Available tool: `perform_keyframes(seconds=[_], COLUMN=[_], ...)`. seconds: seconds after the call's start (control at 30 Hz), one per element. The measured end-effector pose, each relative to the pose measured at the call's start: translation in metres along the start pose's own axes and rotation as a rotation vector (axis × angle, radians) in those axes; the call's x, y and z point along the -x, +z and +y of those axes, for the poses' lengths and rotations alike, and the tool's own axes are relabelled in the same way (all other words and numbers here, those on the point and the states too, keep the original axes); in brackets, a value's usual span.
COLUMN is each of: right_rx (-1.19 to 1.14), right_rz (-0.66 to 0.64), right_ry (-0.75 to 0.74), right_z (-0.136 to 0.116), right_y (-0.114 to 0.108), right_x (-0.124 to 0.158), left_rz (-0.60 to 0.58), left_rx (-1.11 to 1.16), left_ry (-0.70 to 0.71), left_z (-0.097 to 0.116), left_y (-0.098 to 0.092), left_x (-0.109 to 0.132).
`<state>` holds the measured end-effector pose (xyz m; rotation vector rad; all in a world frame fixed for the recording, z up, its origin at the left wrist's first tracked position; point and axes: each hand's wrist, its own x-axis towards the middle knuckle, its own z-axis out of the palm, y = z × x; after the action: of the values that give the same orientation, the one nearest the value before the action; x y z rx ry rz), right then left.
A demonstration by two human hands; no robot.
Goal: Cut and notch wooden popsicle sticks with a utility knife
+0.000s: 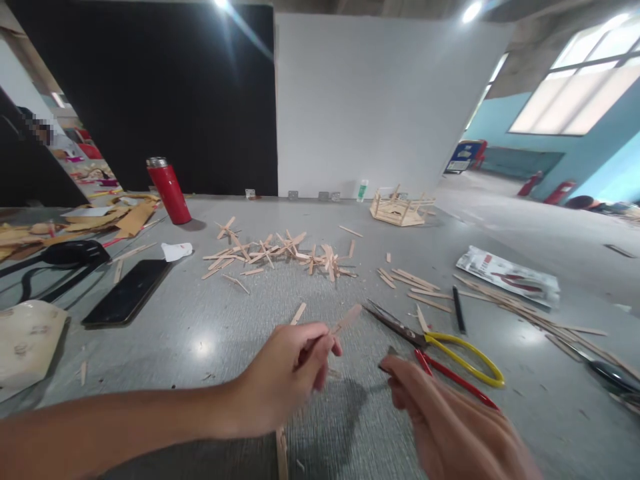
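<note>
My left hand (295, 370) is closed in a pinch on a short flat wooden stick (347, 320), which points up and to the right and looks blurred. To the right, my right hand (435, 413) has its fingers closed round a small dark object (391, 352) whose tip shows at the thumb; its kind is unclear. Scissors with one yellow handle (467, 357) lie just beyond my right hand, beside a red-handled tool (460, 381) partly hidden by that hand. Another wooden stick (299, 313) lies behind my left hand.
A pile of wood pieces (285, 250) spreads across the mid table. Around it are a red bottle (170, 192), a black phone (127, 292), a wooden frame (400, 210), a plastic packet (507, 275), a black pen (459, 310) and long sticks (545, 320) at the right.
</note>
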<state>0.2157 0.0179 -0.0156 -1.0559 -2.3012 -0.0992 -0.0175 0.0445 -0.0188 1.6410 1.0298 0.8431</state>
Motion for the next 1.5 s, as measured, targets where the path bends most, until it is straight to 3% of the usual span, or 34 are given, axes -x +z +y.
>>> perform_keyframes(seconds=[0.07,0.2,0.37,0.5,0.77,1.0,1.13,1.27,1.33,1.5], right_rx=[0.033,0.020,-0.084,-0.071,-0.119,-0.110,0.033,0.319,0.308,-0.063], right_rz=[-0.030,-0.052,-0.207,-0.162,-0.243,-0.198,-0.232,-0.249,-0.265,-0.316], right_ry=[-0.048,0.107,0.117,0.198,0.146,0.092,-0.003,-0.124,-0.083,0.190], right_z=[0.008,0.018,0.018,0.014,0.016,0.022,0.016,0.010,0.010,0.012], right_y=[0.009,0.022,0.024,0.030,0.037,0.046,0.040,0.043,0.048,0.051], right_x=[0.003,0.009,0.011,0.009,0.012,0.013,0.009,0.010,0.011,0.000], left_rz=[0.047,0.054,0.033,0.015,0.012,0.014,0.014,0.018,0.010,-0.003], left_rx=[-0.282,-0.391,-0.475,-0.513,-0.559,-0.579,-0.609,-0.655,-0.680,-0.755], left_ry=[0.070,0.100,0.130,0.134,0.144,0.158,0.166,0.165,0.168,0.162], left_z=[-0.018,-0.039,-0.044,-0.044,-0.047,-0.053,-0.053,-0.054,-0.054,-0.057], left_y=[-0.004,-0.006,-0.004,-0.004,-0.003,-0.002,-0.001,0.001,0.002,0.005], left_x=[-0.011,-0.019,-0.017,-0.018,-0.018,-0.019,-0.019,-0.019,-0.019,-0.020])
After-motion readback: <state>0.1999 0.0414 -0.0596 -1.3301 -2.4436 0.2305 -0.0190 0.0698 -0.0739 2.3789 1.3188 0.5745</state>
